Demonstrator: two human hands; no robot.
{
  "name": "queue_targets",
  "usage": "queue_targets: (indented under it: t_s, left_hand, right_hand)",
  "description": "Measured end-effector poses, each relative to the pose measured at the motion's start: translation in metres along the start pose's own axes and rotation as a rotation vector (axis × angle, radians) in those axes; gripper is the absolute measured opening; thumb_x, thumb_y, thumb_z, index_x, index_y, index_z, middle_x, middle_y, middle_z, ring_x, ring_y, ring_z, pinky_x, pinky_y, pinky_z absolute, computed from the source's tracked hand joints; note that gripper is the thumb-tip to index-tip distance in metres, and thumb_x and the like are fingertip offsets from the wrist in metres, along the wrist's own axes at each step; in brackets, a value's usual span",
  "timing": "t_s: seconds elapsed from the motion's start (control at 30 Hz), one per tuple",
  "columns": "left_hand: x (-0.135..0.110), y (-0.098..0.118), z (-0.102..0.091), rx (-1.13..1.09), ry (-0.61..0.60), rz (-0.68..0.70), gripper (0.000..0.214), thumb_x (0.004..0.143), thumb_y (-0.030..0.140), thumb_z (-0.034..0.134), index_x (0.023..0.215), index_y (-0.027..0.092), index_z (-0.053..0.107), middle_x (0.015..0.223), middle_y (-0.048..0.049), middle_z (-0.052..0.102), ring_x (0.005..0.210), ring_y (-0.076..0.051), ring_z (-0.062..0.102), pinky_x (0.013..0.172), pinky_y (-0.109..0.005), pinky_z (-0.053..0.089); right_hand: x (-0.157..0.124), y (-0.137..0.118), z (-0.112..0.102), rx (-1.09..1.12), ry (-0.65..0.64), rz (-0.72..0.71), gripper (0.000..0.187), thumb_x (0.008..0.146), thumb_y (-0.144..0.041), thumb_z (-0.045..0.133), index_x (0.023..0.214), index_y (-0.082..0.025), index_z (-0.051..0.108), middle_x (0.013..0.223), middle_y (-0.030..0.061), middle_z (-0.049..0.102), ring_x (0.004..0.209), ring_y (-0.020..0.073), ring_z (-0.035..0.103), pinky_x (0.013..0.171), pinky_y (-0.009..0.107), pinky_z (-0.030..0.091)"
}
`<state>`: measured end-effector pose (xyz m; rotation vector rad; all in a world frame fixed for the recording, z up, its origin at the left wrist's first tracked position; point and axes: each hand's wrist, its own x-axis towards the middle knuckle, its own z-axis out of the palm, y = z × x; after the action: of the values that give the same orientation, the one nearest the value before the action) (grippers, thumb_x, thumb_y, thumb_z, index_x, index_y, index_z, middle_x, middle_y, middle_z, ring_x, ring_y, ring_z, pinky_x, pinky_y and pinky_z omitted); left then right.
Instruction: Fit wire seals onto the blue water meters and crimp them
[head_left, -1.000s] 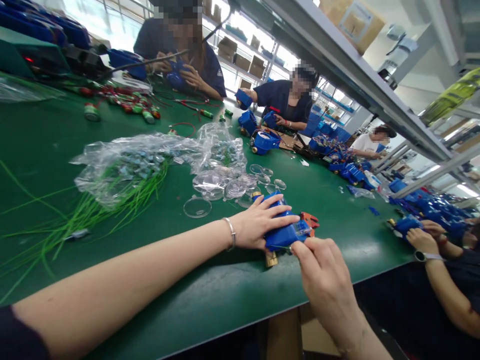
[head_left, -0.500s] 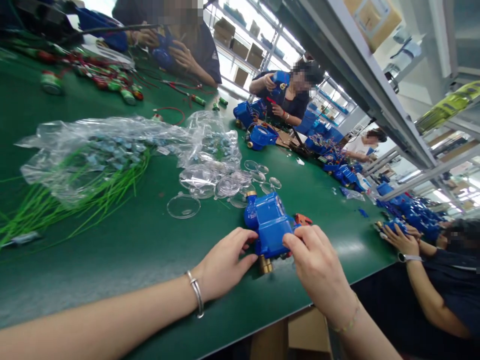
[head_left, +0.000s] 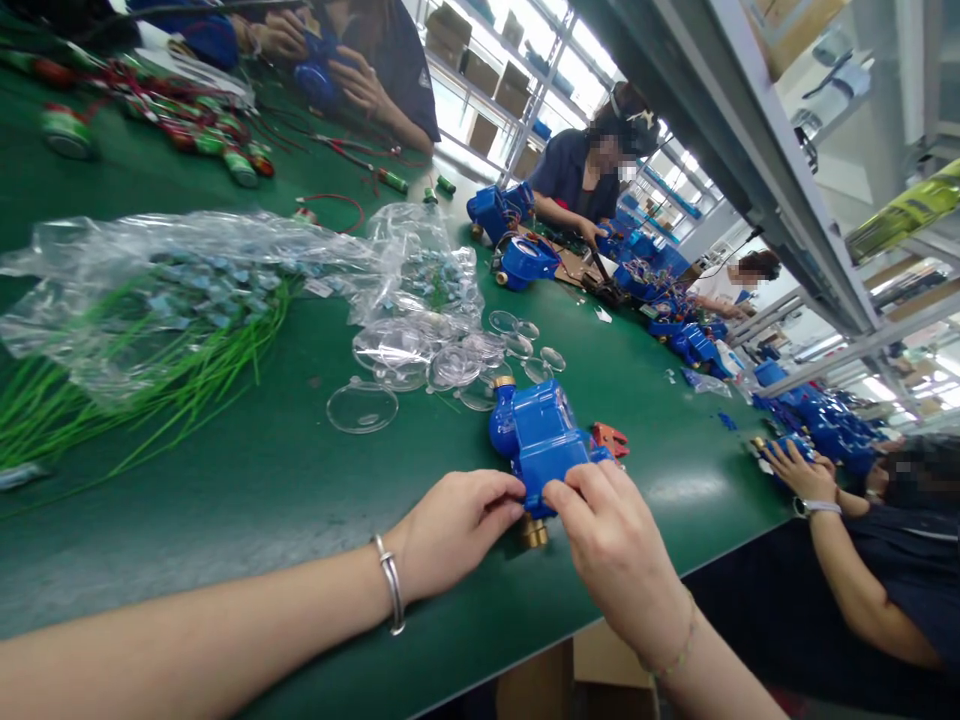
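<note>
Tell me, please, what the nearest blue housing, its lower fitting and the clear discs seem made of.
Blue housing: glossy plastic or painted metal, showing highlights. Lower fitting: probably shiny brass, golden-coloured. Clear discs: smooth plastic or glass, transparent, glinting.

Before you, a green workbench extends from near left toward far right. At the far side, note the metal rack holding cardboard boxes, brightly backlit. A grey beam slants overhead at right.

Bright light overall, with pale glare on the green tabletop.
</note>
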<state>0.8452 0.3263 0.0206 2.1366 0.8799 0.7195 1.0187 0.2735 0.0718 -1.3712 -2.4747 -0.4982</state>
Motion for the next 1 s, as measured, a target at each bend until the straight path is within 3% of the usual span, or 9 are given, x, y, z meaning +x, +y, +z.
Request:
queue_targets:
  t_s: [0.13,0.27,0.37,0.5,0.6,0.67,0.77,0.87,1.0]
  left_hand:
    - [-0.003,0.006,-0.015,0.333,-0.136,-0.002,0.019,0.085,0.015,0.045,0.082,0.02,0.063,0.081,-0.0026,0.067,0.076,-0.019,0.062,0.067,-0.026,0.046]
    - [-0.02,0.026,-0.042,0.679,-0.344,0.003,0.014,0.07,0.007,0.054,0.069,0.019,0.063,0.069,-0.0056,0.063,0.065,-0.024,0.061,0.056,-0.031,0.045]
    - [-0.031,0.046,-0.062,0.543,-0.412,0.185,0.015,0.067,0.007,0.058,0.061,0.02,0.061,0.081,-0.0036,0.061,0.076,-0.021,0.059,0.066,-0.03,0.047]
    - [-0.028,0.056,-0.066,0.099,-0.481,0.394,0.019,0.059,-0.002,0.057,0.06,0.017,0.056,0.123,0.0018,0.051,0.107,-0.017,0.051,0.092,-0.021,0.039]
    - [-0.021,0.048,-0.052,-0.131,-0.565,0.407,0.011,0.071,0.009,0.056,0.064,0.017,0.051,0.094,0.0034,0.063,0.092,-0.014,0.055,0.102,-0.028,0.029]
    - [-0.02,0.044,-0.042,-0.165,-0.518,0.312,0.018,0.085,0.026,0.047,0.069,0.018,0.049,0.069,0.0042,0.056,0.071,-0.012,0.051,0.088,-0.027,0.038]
    - [-0.023,0.044,-0.03,-0.108,-0.369,0.17,0.024,0.091,0.037,0.037,0.078,0.019,0.046,0.067,0.0037,0.048,0.06,-0.012,0.042,0.056,-0.022,0.035]
    - [-0.026,0.05,-0.025,-0.031,-0.285,0.123,0.014,0.091,0.03,0.041,0.083,0.02,0.047,0.073,0.0032,0.052,0.063,-0.012,0.045,0.056,-0.022,0.033]
    - [-0.028,0.05,-0.019,0.031,-0.161,0.144,0.012,0.091,0.024,0.043,0.083,0.021,0.05,0.078,0.0024,0.054,0.07,-0.014,0.049,0.063,-0.024,0.034]
  right_hand:
    - [-0.012,-0.003,0.005,0.086,0.041,0.046,0.029,0.091,-0.01,0.038,0.113,-0.016,0.055,0.092,0.0088,0.053,0.083,0.0203,0.047,0.075,0.036,0.044]
    - [-0.041,-0.005,0.011,0.243,0.111,0.268,0.034,0.089,-0.006,0.038,0.119,-0.019,0.05,0.099,0.0086,0.053,0.09,0.0185,0.05,0.079,0.034,0.044]
    - [-0.063,-0.012,0.019,0.388,0.162,0.427,0.026,0.089,-0.01,0.041,0.11,-0.021,0.052,0.096,0.0052,0.055,0.09,0.0175,0.051,0.081,0.034,0.044]
    - [-0.076,-0.026,0.028,0.678,0.232,0.628,0.015,0.089,-0.02,0.048,0.103,-0.023,0.053,0.098,0.0032,0.056,0.089,0.0138,0.055,0.075,0.026,0.047]
    - [-0.073,-0.036,0.031,0.843,0.375,0.731,0.008,0.087,-0.025,0.053,0.091,-0.02,0.057,0.103,0.0061,0.052,0.092,0.0145,0.056,0.072,0.023,0.049]
    - [-0.068,-0.041,0.032,0.93,0.476,0.78,0.008,0.085,-0.025,0.055,0.088,-0.018,0.058,0.104,0.0074,0.052,0.092,0.0153,0.057,0.072,0.024,0.05]
    - [-0.063,-0.048,0.033,1.084,0.619,0.804,0.019,0.081,-0.021,0.06,0.099,-0.018,0.054,0.098,0.0069,0.057,0.086,0.0155,0.061,0.073,0.027,0.053]
    - [-0.061,-0.055,0.033,1.177,0.709,0.776,0.031,0.078,-0.015,0.064,0.105,-0.021,0.049,0.098,0.0055,0.064,0.091,0.0156,0.064,0.077,0.027,0.054]
    - [-0.056,-0.062,0.032,1.239,0.742,0.698,0.029,0.078,-0.011,0.063,0.101,-0.022,0.049,0.105,0.006,0.064,0.09,0.014,0.065,0.078,0.026,0.055]
